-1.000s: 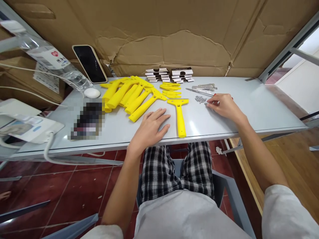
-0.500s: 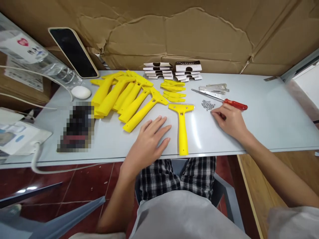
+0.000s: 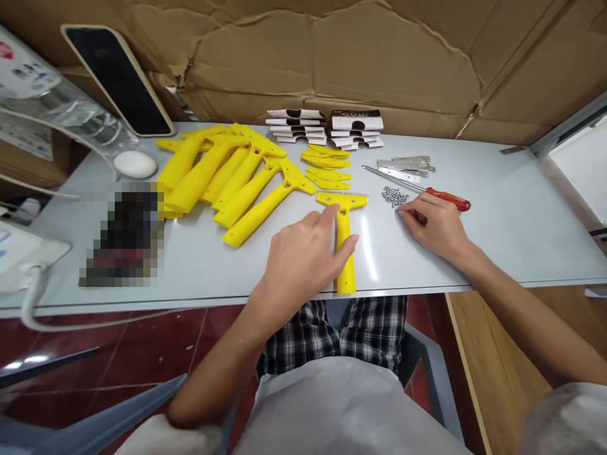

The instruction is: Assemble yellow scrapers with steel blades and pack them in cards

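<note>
A yellow scraper (image 3: 346, 272) lies on the table in front of me, its head away from me and its handle end near the edge. My left hand (image 3: 303, 253) is over the left side of its handle, index finger and thumb spread apart; whether they touch it I cannot tell. At the near side of a small heap of screws (image 3: 395, 196), my right hand (image 3: 436, 224) rests with thumb and forefinger pinched together. What the pinch holds, if anything, is too small to make out. Behind that hand lies a screwdriver with a red handle (image 3: 453, 200).
Several yellow scraper handles (image 3: 256, 215) are piled at left, with yellow plates (image 3: 328, 177) beside them. Folded cards (image 3: 356, 121) and metal blades (image 3: 408, 167) lie behind. A phone (image 3: 118, 79), water bottle (image 3: 85, 110) and white oval object (image 3: 135, 164) occupy the left side.
My left hand has moved right, from the bare tabletop to over the scraper's handle. My right hand stays pinched beside the screws. The view has shifted slightly.
</note>
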The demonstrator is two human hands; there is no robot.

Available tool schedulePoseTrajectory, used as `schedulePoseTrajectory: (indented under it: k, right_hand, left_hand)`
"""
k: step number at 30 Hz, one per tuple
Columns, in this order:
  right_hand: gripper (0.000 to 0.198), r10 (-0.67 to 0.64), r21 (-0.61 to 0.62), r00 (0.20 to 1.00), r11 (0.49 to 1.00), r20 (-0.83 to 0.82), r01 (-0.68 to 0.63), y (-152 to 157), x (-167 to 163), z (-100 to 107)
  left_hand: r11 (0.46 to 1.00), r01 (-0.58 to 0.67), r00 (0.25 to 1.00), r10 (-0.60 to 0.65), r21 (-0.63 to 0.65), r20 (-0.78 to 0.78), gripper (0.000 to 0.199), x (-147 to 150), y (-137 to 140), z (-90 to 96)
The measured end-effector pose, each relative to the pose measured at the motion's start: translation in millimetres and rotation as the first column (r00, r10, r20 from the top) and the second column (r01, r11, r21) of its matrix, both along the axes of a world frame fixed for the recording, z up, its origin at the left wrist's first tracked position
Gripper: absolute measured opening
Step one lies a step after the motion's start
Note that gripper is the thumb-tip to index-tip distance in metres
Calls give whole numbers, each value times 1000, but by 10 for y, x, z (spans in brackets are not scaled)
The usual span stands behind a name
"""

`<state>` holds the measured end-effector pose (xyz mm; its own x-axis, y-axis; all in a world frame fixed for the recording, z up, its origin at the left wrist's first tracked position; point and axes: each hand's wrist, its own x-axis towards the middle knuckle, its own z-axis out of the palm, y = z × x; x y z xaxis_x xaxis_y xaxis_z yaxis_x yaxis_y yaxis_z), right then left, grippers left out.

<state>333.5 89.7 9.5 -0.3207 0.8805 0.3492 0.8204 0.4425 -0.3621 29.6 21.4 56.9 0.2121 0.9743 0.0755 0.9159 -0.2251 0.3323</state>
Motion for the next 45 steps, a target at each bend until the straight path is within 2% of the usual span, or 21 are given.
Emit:
schedulePoseTrajectory:
  k: [4, 7, 11, 18, 21, 23, 27, 32, 35, 37, 41, 45]
  right_hand:
    - [35, 160, -34, 987, 987, -2, -160, 198, -177, 180]
    - [34, 236, -29, 971, 971, -40, -237, 422, -379, 307]
    - [32, 235, 3, 957, 971, -170, -238, 591, -535, 322]
    - [29, 179, -3, 950, 982, -257, -186, 510, -422, 249]
    - [29, 174, 4, 948, 984, -265, -179, 485, -382, 303]
    - [29, 176, 27, 949, 984, -260, -175, 474, -367, 337]
    - [32, 174, 52, 959, 985, -223, -167, 458, -332, 359]
    - [33, 177, 68, 963, 984, -203, -166, 468, -303, 335]
    - [33, 174, 81, 959, 984, -222, -160, 477, -298, 345]
    - [35, 160, 73, 960, 987, -232, -147, 479, -294, 361]
    - [36, 142, 24, 951, 990, -273, -140, 466, -296, 360]
    - [36, 229, -3, 876, 967, -425, -255, 412, -355, 330]
  left_hand:
    - [998, -38, 985, 28, -59, -169, 63, 292, 127, 173]
    - [992, -75, 973, 51, -98, -224, 59, 406, 166, 225]
    - [989, -82, 967, 49, -123, -251, 47, 459, 170, 218]
    - [981, 73, 937, -129, -182, -323, 63, 405, 275, 259]
    - [968, 182, 952, -218, -176, -217, 62, 268, 375, 248]
    - [950, 270, 958, -282, -160, -60, 61, 131, 457, 235]
    - [958, 254, 962, -235, -132, 141, 63, -148, 603, 224]
    - [967, 237, 966, -224, -95, 130, 75, -289, 673, 231]
    - [957, 269, 958, -254, -107, 136, 71, -288, 682, 231]
    - [950, 281, 947, -252, -136, 201, 70, -298, 690, 234]
    - [898, 345, 874, -202, -272, 442, 72, -379, 712, 258]
    - [853, 383, 757, -70, -354, 650, 73, -438, 722, 256]
